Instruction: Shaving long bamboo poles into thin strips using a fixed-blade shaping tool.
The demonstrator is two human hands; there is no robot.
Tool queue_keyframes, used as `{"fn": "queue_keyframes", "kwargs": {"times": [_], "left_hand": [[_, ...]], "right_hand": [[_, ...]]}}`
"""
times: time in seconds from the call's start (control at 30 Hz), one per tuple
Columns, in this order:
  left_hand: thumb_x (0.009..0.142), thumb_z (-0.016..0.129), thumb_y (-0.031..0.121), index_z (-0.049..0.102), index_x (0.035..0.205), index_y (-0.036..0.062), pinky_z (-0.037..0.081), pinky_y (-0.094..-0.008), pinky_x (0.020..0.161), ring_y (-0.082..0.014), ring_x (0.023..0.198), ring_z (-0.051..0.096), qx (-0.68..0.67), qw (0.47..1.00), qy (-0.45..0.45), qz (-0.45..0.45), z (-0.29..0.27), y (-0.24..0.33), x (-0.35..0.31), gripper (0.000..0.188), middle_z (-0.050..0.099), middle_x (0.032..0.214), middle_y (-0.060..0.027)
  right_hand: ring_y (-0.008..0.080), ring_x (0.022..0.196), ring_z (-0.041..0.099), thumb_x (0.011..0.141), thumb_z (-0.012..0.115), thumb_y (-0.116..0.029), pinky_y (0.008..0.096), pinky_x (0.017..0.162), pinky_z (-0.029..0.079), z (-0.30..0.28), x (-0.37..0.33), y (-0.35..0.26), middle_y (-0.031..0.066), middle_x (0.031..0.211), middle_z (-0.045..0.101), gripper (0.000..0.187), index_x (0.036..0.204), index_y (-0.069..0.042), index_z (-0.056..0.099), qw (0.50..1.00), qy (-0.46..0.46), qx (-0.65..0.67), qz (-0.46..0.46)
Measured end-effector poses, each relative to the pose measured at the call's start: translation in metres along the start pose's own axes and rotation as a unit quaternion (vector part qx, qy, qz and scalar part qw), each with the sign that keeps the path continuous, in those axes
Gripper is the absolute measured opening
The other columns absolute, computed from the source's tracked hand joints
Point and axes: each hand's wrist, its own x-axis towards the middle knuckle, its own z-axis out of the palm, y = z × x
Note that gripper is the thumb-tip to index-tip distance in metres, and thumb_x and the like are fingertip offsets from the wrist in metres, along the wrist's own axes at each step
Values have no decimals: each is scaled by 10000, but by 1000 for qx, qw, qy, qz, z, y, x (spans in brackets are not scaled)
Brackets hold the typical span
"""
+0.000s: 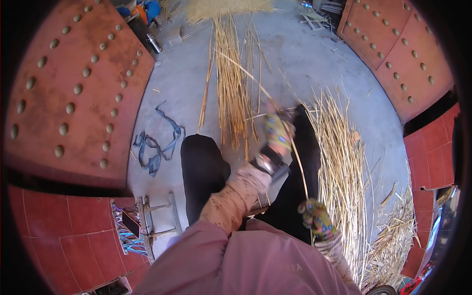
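Observation:
A long, thin straw stalk [298,160] runs slantwise between my hands, its far part reaching toward a bundle of stalks. My left hand [279,132], in a patterned glove and slightly blurred, is closed round the stalk above my knees. Closer to my body, my right hand [317,220], gloved alike, is closed at the stalk's near end. A pile of loose pale stalks [339,162] lies on the floor right beside my right leg. Ahead of my knees, the bundle of golden stalks [231,83] stretches away with its bushy heads [228,7] at the far end.
Blue-grey strips of cloth [160,145] lie on the floor left of my knees. A small wooden stool or frame [164,216] stands at the lower left. Studded reddish doors [78,88] flank both sides. Broken straw [393,236] is heaped at right. A metal flask [154,43] stands far left.

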Motion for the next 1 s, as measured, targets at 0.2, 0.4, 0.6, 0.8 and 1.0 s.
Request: {"fn": "queue_keyframes", "kwargs": {"times": [0.2, 0.4, 0.6, 0.8, 1.0], "left_hand": [[910, 400, 463, 531, 908, 106, 453, -308, 571, -202, 663, 544, -902, -37, 33, -429, 110, -107, -2, 380, 536, 794, -50], [816, 427, 665, 517, 805, 172, 413, -348, 462, -217, 494, 487, -795, -37, 7, -605, 105, -176, 4, 502, 499, 632, -7], [829, 439, 635, 525, 800, 189, 418, -355, 483, -207, 482, 461, -790, -104, 72, -599, 145, -193, -15, 455, 494, 633, 0], [824, 482, 608, 529, 794, 214, 419, -291, 490, -146, 500, 479, -821, -85, 97, -555, 147, -216, -31, 398, 512, 636, 24], [801, 505, 623, 543, 777, 145, 409, -271, 447, -147, 486, 484, -811, -113, -92, -567, 135, -187, -39, 480, 510, 597, -13]], "right_hand": [[102, 561, 471, 880, 530, -129, 198, 448, 380, -82, -81, 46, 131, 887, 583, 200, 1049, -23, 542, 993, -89, -59, 44], [135, 695, 486, 878, 530, -123, 222, 558, 403, -157, -82, 51, 142, 972, 564, 255, 1112, -21, 510, 980, 181, -76, 40], [167, 829, 501, 877, 530, -117, 246, 667, 426, -238, -64, 58, 153, 1057, 545, 317, 1174, -19, 479, 916, 375, -135, 53], [199, 963, 517, 875, 531, -111, 270, 777, 448, -295, -44, 46, 164, 1142, 526, 382, 1237, -17, 447, 808, 486, -320, 89], [220, 1083, 520, 870, 542, -117, 287, 887, 451, -182, 127, -100, 161, 1204, 519, 453, 1295, -23, 417, 847, 316, -387, -181]]}}
